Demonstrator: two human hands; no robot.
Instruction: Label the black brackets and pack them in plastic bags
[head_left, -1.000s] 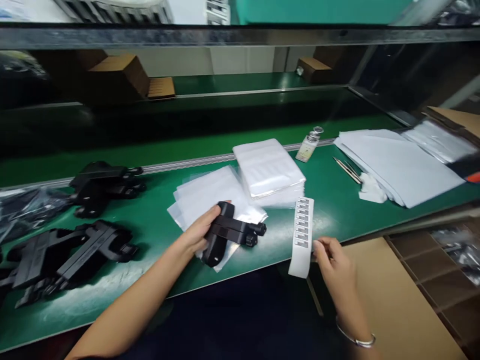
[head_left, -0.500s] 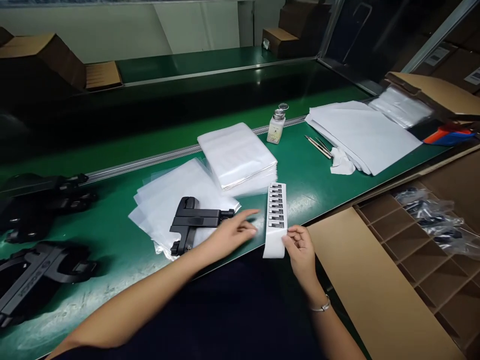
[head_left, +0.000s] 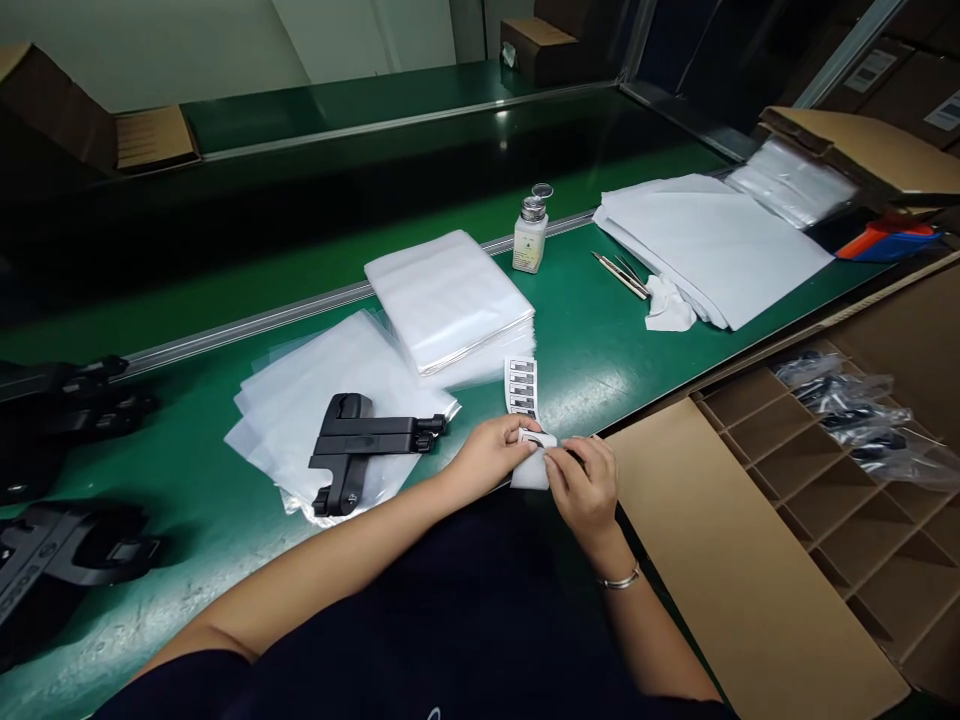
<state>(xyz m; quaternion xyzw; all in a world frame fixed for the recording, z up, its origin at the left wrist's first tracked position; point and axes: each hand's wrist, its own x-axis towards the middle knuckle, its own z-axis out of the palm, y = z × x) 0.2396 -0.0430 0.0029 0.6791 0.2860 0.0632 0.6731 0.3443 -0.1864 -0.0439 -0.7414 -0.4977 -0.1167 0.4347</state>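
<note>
Both hands meet at a white strip of labels (head_left: 521,383) with dark printed blocks, near the table's front edge. My left hand (head_left: 493,455) pinches the strip from the left, where it is bent over. From the other side, the fingers of my right hand (head_left: 589,485) are closed at the bent part, at the edge of a label; whether it has come off the backing I cannot tell. Left of my hands, a black clamp-like bracket (head_left: 367,437) lies on fanned clear plastic bags (head_left: 277,400). A thick stack of plastic bags (head_left: 454,300) sits just behind the strip.
More black brackets (head_left: 67,565) stand at the left. Behind the stack is a small bottle (head_left: 529,240) with a metal top. Tweezers (head_left: 621,275), a crumpled white cloth (head_left: 670,305) and white sheets (head_left: 712,240) lie to the right. A divided carton (head_left: 817,480) holds bagged parts at the right.
My left hand has moved right, from beside the label strip onto it, and now pinches it. The strip's near part has been bent over. My right hand has closed in towards the left.
</note>
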